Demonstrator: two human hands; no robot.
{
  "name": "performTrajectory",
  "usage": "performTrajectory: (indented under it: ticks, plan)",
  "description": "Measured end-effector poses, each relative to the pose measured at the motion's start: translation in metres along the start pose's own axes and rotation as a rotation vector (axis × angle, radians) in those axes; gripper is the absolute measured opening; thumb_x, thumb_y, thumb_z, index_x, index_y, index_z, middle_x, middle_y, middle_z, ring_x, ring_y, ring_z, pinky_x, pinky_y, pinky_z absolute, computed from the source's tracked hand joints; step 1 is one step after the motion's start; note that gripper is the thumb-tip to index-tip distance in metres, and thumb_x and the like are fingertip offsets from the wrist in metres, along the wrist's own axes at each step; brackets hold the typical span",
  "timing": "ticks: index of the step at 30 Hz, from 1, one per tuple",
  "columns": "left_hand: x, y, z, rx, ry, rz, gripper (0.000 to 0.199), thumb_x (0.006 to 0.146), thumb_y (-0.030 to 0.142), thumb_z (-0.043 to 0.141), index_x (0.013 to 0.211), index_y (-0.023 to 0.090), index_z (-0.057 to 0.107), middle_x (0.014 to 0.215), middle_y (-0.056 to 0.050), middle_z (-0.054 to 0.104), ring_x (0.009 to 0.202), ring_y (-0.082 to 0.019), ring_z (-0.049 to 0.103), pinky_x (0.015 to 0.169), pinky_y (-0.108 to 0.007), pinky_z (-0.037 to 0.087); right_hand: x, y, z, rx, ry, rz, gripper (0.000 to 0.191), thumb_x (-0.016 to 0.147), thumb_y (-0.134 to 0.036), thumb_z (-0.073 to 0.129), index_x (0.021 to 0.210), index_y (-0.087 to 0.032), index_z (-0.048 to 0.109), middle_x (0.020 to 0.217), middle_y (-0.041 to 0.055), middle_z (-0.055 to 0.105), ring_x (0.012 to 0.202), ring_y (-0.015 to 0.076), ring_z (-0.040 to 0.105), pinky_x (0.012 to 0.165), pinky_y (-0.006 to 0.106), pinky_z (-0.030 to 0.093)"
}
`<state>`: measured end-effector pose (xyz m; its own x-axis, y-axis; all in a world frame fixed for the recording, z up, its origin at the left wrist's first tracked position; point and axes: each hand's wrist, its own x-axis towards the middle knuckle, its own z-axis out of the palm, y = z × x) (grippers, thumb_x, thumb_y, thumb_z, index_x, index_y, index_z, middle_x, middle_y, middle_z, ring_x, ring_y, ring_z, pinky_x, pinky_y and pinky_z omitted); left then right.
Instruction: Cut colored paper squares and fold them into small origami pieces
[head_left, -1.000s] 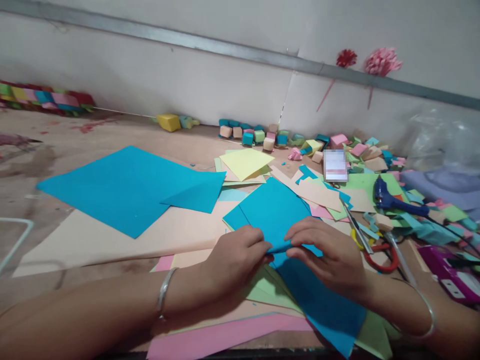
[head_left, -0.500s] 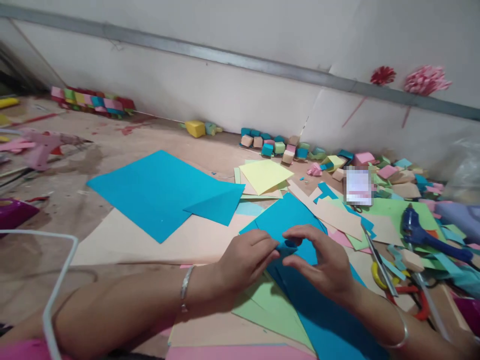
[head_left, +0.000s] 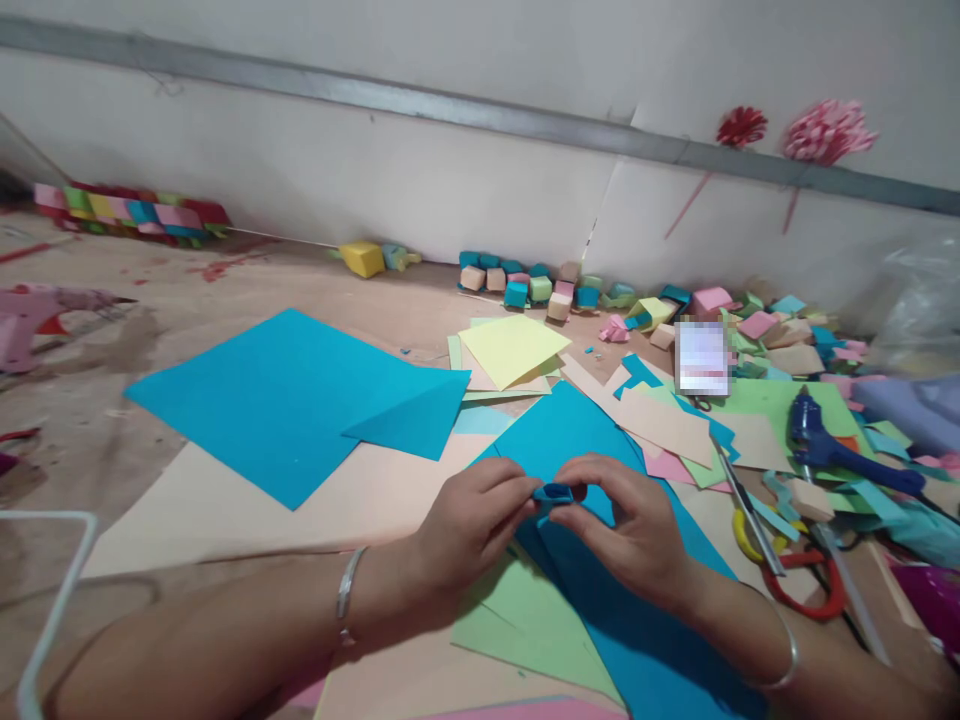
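From where I stand, the small folded blue paper (head_left: 555,493) is up between the person's two hands, just over the blue sheets (head_left: 637,620) in front of them. What I can see of its long axis runs crosswise, from one hand to the other, nearly level and in line with neither forearm. A dark, hollow mouth shows at the part nearer the right hand, facing partly upward.

The left hand (head_left: 472,515) is closed, its thumb and fingers pinching the paper's left part. The right hand (head_left: 634,525) is curved in a loose C, index finger above and thumb below, with the tips at the right end; how firmly they press, I can't tell.

The left end is lost behind the left fingers, so I can't make out its full length, nor how many layers are folded in. The hands and wrists also cover part of the sheets underneath. A green sheet (head_left: 536,640) pokes out below the left hand.

At the left edge, a pink glue gun (head_left: 30,320) and a white bent frame (head_left: 56,610) are cut off; so is a magenta object (head_left: 934,600) at the right. Past the paper scraps, a pale rectangle (head_left: 703,357) is blurred into squares.
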<state>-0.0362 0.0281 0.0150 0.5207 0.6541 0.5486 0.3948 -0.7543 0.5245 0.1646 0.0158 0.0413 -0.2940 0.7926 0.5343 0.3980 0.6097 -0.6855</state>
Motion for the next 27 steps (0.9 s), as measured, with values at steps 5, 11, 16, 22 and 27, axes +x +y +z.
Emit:
performTrajectory:
  ticks: [5, 11, 16, 22, 27]
  plan:
    - [0.000, 0.000, -0.003, 0.009, 0.011, 0.021, 0.024, 0.099, 0.021, 0.041, 0.092, 0.016, 0.063, 0.080, -0.005, 0.060, 0.070, -0.014, 0.055, 0.060, -0.024, 0.047, -0.001, -0.002, 0.001, -0.026, 0.007, -0.006, 0.009, 0.086, -0.024, 0.068, 0.092, -0.020, 0.064, 0.076, 0.0013, 0.068, 0.065, 0.0135, 0.061, 0.060, 0.026, 0.053]
    - [0.002, 0.001, -0.002, 0.032, 0.047, 0.028, 0.022, 0.099, 0.020, 0.041, 0.091, 0.016, 0.062, 0.078, -0.004, 0.059, 0.069, -0.014, 0.054, 0.059, -0.024, 0.047, 0.002, 0.001, -0.001, -0.108, 0.015, -0.250, 0.012, 0.092, -0.020, 0.060, 0.104, -0.022, 0.061, 0.082, 0.0026, 0.072, 0.071, 0.0149, 0.067, 0.065, 0.027, 0.054]
    - [0.000, 0.000, 0.000, 0.039, 0.037, 0.020, 0.024, 0.100, 0.021, 0.041, 0.091, 0.016, 0.063, 0.079, -0.004, 0.059, 0.069, -0.014, 0.053, 0.059, -0.024, 0.046, 0.001, 0.004, -0.003, -0.139, -0.017, -0.276, 0.015, 0.091, -0.014, 0.059, 0.102, -0.022, 0.064, 0.087, 0.0045, 0.073, 0.076, 0.0160, 0.067, 0.066, 0.029, 0.054]
    - [0.001, 0.003, -0.004, 0.049, 0.002, 0.025, 0.021, 0.099, 0.023, 0.045, 0.100, 0.015, 0.064, 0.085, -0.007, 0.064, 0.074, -0.016, 0.058, 0.064, -0.026, 0.050, 0.002, 0.002, -0.005, -0.172, -0.083, -0.245, 0.009, 0.092, -0.016, 0.056, 0.087, -0.020, 0.061, 0.082, 0.0048, 0.071, 0.073, 0.0154, 0.064, 0.066, 0.028, 0.052]
    - [0.007, 0.010, -0.011, 0.002, 0.013, 0.029, 0.019, 0.099, 0.029, 0.049, 0.102, 0.016, 0.062, 0.086, -0.006, 0.067, 0.076, -0.015, 0.061, 0.067, -0.026, 0.052, 0.005, 0.001, -0.005, -0.173, -0.152, -0.258, 0.020, 0.096, -0.015, 0.047, 0.081, -0.021, 0.059, 0.075, 0.0045, 0.067, 0.068, 0.0145, 0.059, 0.061, 0.026, 0.049]
